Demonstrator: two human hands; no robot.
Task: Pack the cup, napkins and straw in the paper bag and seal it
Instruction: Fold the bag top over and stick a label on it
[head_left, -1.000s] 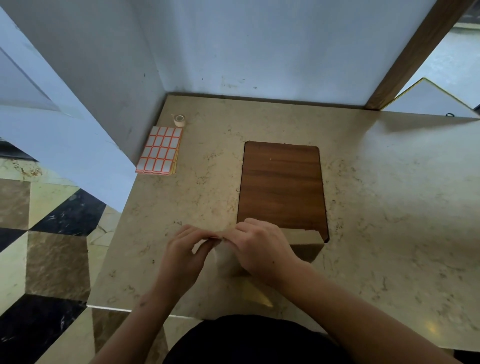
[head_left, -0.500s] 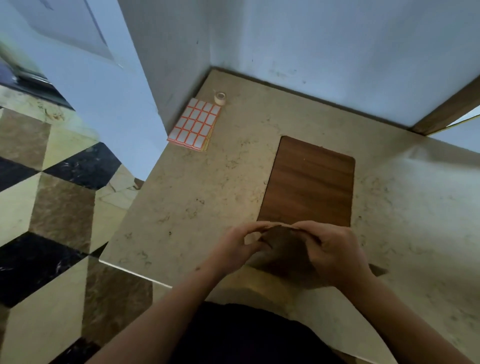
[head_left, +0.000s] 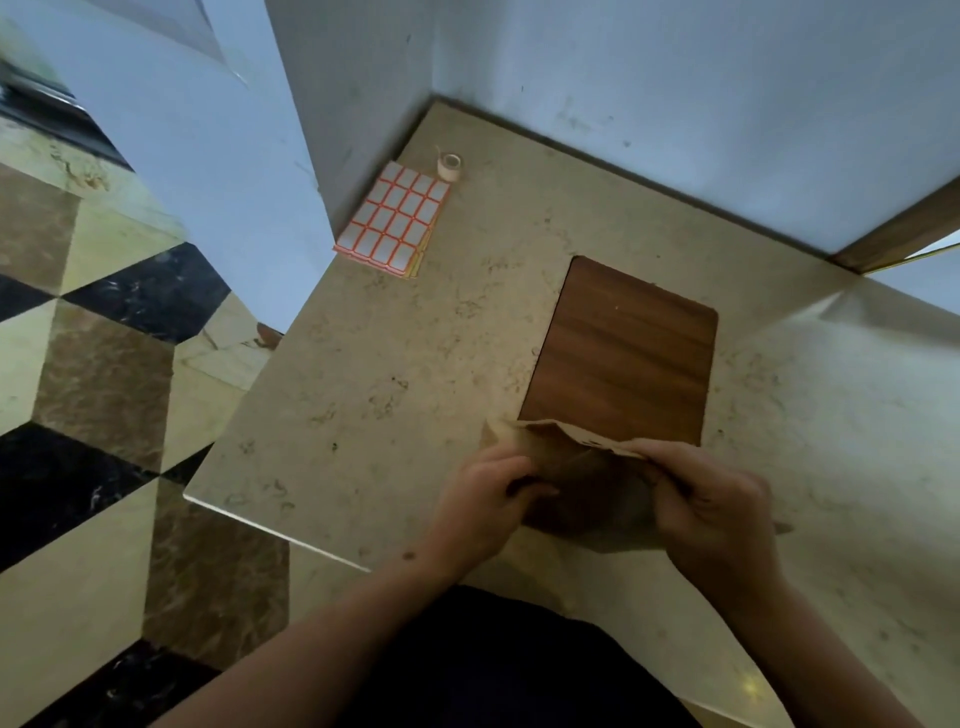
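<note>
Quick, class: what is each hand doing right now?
Left hand: closed, gripping the paper bag at its mouth.
Right hand: closed, gripping the same bag.

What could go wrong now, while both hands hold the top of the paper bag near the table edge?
1. The paper bag is pinched by the left hand and right hand and its top edge looks crumpled, so it may tear or fold unevenly.
2. The sticker sheet and tape roll lie far off by the wall; reaching for them means letting go with one hand, and the fold may open.
</note>
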